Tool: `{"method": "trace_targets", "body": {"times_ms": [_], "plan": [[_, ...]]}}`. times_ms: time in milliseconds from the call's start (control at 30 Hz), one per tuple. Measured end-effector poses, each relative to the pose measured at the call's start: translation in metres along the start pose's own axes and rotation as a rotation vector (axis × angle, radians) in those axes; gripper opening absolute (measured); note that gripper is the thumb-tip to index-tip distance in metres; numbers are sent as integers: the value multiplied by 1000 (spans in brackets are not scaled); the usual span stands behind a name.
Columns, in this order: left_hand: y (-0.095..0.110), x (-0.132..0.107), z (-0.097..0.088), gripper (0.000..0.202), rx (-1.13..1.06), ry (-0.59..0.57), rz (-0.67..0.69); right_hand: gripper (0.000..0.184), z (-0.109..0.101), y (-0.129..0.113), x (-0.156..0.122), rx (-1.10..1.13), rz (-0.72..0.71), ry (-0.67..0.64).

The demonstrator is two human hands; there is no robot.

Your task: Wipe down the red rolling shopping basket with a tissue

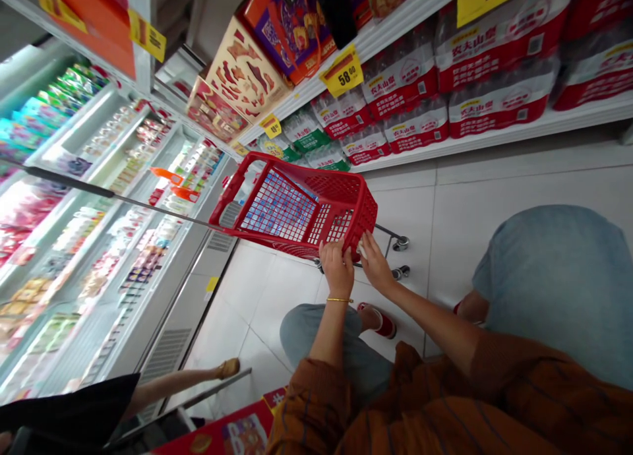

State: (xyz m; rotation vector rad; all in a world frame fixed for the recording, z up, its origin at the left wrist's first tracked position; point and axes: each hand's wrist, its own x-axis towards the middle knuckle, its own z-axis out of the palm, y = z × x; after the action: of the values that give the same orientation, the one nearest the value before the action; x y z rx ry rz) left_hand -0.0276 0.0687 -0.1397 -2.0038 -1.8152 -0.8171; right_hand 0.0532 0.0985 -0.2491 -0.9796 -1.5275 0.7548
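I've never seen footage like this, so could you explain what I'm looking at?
This picture comes from a camera worn on a person's head, looking forward and down, so the view is tilted. There is no machine here: these are the person's own bare left hand and right hand, both holding the rim of a red wheeled shopping basket. On one side stands a lit shop display case; on the other, shelves of wrapped bottled water. Another person's leg shows at the lower left.
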Motion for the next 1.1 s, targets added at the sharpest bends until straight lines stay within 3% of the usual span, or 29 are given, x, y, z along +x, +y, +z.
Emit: {"method": "trace_targets", "body": {"times_ms": [200,333,433,633,867,1100], "plan": [[0,1,-4,21,-12,8,-20,65,-16,-40,20,14,-137,-2],[0,1,-5,19,-10,14,-30,62,-20,-51,28,0,-311,-16],[-1,1,-5,21,9,13,-46,58,-21,-49,33,-15,-426,-47],[-2,1,-7,29,52,-45,-52,43,-30,-39,45,-110,-498,-198],[-7,1,-14,29,26,-77,-47,39,-34,-26,63,-137,-663,-257],[-11,-1,-17,28,11,-64,-40,36,-43,-19,78,-188,-702,-303]]}}
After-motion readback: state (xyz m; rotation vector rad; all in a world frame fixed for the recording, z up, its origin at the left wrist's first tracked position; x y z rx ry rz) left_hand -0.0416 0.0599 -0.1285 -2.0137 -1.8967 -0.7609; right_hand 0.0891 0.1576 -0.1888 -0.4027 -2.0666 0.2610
